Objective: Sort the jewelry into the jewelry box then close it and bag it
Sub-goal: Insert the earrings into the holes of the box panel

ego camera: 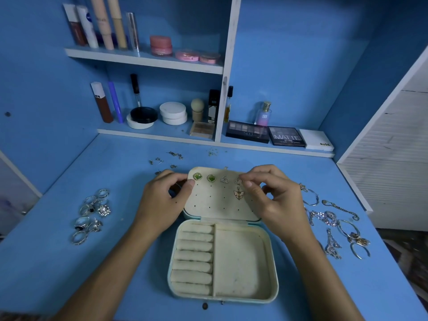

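An open cream jewelry box [268,269] lies on the blue desk, with ring rolls on its left and a flat tray on its right. Its raised lid panel [217,205] carries two green studs [204,177], a triangular stud [224,180] and a butterfly earring [238,193]. My left hand [166,200] grips the lid's left edge. My right hand [275,195] pinches a small stud earring [238,181] at the panel's top right. Several rings [91,215] lie to the left, and necklaces and hoops [333,225] to the right.
Loose stud earrings [165,159] are scattered on the desk behind the box. Shelves at the back hold cosmetics, and eyeshadow palettes [266,133] sit on the lowest one. A white slatted panel [393,158] stands at the right.
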A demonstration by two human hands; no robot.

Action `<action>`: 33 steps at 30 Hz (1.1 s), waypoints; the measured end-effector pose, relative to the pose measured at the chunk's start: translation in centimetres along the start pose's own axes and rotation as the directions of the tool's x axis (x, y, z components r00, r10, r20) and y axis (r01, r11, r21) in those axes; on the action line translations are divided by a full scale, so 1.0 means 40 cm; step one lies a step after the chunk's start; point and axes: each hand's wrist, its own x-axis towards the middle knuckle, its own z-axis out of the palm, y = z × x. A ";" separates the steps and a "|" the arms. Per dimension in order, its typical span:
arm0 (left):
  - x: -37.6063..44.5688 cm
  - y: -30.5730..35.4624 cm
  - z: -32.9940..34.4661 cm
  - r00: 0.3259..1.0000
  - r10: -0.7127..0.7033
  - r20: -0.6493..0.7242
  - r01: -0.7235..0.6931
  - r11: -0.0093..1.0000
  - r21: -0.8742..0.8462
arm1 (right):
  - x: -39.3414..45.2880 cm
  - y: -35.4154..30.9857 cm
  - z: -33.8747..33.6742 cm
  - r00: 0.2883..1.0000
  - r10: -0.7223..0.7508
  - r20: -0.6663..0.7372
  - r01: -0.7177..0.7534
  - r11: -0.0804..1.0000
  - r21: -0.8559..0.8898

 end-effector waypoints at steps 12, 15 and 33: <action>0.000 -0.001 -0.005 0.998 0.059 -0.028 -0.060 0.998 -0.029 | -0.023 0.010 0.023 0.999 -0.040 0.024 0.042 0.996 -0.085; 0.001 0.003 -0.006 0.996 0.083 -0.037 -0.085 0.996 -0.040 | -0.024 0.009 0.029 0.997 -0.082 -0.008 0.080 0.984 -0.158; -0.001 0.008 -0.012 0.978 0.194 -0.073 -0.200 0.975 -0.092 | -0.029 0.009 0.055 0.987 -0.137 -0.088 0.095 0.923 -0.372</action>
